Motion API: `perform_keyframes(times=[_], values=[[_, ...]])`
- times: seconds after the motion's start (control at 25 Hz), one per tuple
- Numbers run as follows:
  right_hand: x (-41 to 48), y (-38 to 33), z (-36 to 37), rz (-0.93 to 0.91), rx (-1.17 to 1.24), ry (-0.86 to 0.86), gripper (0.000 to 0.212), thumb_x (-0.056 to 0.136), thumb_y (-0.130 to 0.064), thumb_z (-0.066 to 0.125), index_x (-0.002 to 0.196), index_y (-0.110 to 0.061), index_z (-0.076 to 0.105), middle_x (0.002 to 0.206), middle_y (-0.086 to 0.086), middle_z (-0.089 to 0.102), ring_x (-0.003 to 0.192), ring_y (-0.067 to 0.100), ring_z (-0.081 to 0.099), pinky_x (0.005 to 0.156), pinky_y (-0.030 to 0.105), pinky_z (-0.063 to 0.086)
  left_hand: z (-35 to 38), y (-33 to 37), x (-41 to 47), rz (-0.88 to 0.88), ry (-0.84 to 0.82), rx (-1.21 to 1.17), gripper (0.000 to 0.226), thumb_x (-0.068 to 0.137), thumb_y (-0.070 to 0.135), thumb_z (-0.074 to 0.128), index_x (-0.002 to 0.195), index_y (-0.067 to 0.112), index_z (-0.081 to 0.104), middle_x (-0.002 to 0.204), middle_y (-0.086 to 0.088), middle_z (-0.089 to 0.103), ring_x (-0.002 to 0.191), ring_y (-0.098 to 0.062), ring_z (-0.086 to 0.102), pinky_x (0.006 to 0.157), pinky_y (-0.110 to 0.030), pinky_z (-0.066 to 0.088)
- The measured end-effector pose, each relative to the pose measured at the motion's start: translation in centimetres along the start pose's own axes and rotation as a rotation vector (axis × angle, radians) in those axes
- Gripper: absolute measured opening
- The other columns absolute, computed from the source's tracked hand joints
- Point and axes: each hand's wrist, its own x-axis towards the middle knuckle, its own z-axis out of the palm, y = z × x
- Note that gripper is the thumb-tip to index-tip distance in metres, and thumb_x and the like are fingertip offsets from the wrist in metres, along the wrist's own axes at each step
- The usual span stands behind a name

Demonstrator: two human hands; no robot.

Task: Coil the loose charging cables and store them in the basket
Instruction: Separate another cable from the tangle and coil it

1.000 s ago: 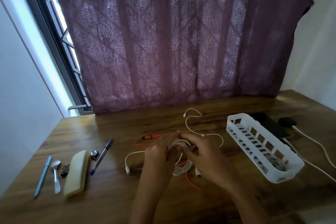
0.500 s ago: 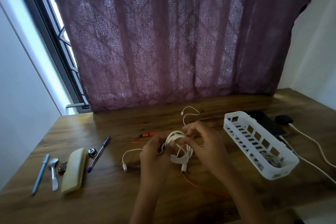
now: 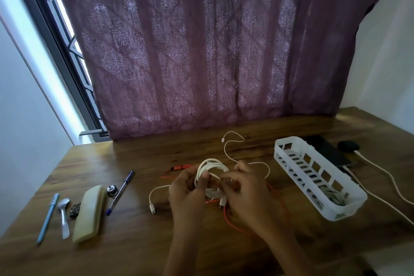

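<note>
Desk: wooden table (image 3: 156, 242) under a purple patterned curtain (image 3: 212, 51), window (image 3: 56, 18) off to the far left.
Left hand: left hand (image 3: 188, 192) has thumb and fingers curled round the left side of the white cable coil (image 3: 212, 166).
Right hand: right hand (image 3: 246, 195) has fingers curled in, pinching the strands on the coil's right side. Can't tell exactly which strand.
Coil: held up just above the table, mid-desk, with one plug (image 3: 222, 203) dangling at the near side.
Orange cable: orange cable (image 3: 226, 218) lies loose on the table under both hands.
Loose whites: short white cable (image 3: 156, 190) just left of the left hand, and a long white cable (image 3: 226, 150) snaking off on the far side.
Basket: white slotted basket (image 3: 345, 210) to the right, well apart from the hands, with a bundled cable (image 3: 331, 195) in its near end.
Far right: dark phone (image 3: 329, 152) and black charger (image 3: 348, 146) behind the basket.
Left side: blue pen (image 3: 47, 217), spoon (image 3: 64, 217), cream case (image 3: 90, 213), dark pen (image 3: 121, 190).
</note>
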Motion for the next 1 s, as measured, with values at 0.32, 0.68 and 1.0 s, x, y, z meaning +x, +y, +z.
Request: perform_keyframes(times=[0.32,0.68,1.0], values=[[1.6,-1.1,-1.9,0.596,0.735,-0.312,0.007,0.079,-0.015,0.066,0.072,-0.016,0.068,0.061,-0.005,0.052,0.051,0.003,0.043,0.050,0.018,0.028,-0.7,-0.2,0.2,0.514,0.021,0.556,0.033,0.078,-0.007,0.065,0.103,0.014,0.070,0.086,0.025,0.061,0.078,0.027,0.052,0.065,0.004,0.038],[1.6,-1.5,-2.2,0.238,0.423,-0.179,0.005,0.080,-0.022,0.070,0.079,-0.019,0.066,0.078,-0.005,0.068,0.074,0.005,0.062,0.071,0.022,0.051,-0.9,-0.8,0.6,0.350,0.186,0.405,0.024,0.081,0.005,0.067,0.100,0.018,0.070,0.077,0.024,0.063,0.073,0.015,0.061,0.065,-0.009,0.050],[2.2,0.1,-1.4,-0.295,-0.142,0.214,0.011,0.084,-0.024,0.062,0.087,-0.019,0.071,0.080,-0.013,0.060,0.081,-0.002,0.049,0.070,0.009,0.042,-1.9,-0.5,0.6,0.382,0.118,0.426,0.026,0.083,0.002,0.063,0.102,0.019,0.070,0.085,0.016,0.071,0.081,-0.003,0.065,0.069,-0.010,0.049]])
